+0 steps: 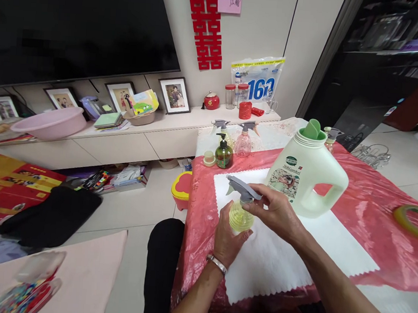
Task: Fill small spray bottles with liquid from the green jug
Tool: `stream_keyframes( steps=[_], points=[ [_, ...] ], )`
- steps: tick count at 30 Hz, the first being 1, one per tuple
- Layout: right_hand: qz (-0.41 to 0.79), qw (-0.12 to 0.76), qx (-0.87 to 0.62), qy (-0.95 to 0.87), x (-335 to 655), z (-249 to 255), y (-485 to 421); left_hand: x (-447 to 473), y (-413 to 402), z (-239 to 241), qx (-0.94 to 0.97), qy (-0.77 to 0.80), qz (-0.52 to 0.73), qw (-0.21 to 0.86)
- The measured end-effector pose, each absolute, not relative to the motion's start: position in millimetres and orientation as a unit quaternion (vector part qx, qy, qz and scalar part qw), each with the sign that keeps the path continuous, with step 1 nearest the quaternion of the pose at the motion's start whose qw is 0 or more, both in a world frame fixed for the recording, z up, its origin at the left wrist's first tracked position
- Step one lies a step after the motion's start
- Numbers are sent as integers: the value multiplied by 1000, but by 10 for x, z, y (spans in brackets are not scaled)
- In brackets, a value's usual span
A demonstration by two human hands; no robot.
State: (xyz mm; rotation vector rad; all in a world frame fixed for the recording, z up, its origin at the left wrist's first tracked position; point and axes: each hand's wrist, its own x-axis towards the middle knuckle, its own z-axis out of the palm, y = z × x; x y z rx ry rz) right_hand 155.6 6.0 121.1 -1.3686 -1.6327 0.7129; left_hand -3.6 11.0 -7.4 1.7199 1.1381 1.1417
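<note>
A small yellow spray bottle (240,218) stands over the white cloth (276,263), tilted slightly. My left hand (227,239) wraps round its ribbed body. At the neck, the fingers of my right hand (275,209) grip the grey spray head (242,187) where it meets the bottle. Just beyond my right hand stands a large pale green detergent jug (309,178), with a green measuring cup (311,129) sitting in its mouth. Farther back are a dark green pump bottle (224,153), a pink spray bottle (244,142) and a pale round cap (209,158).
Red plastic sheeting (363,205) covers the table. A roll of tape (414,221) lies at the right. Behind, a low cabinet (124,146) carries framed photos, a pink basin (50,122) and jars. A yellow and red stool (181,188) stands left of the table.
</note>
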Motion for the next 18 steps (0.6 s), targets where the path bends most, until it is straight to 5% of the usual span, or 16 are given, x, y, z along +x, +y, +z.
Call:
stream_keyframes(
  steps=[18],
  points=[
    [401, 541, -492, -552, 1407, 875, 3, -16, 88, 33, 670, 475, 429, 377]
  ],
)
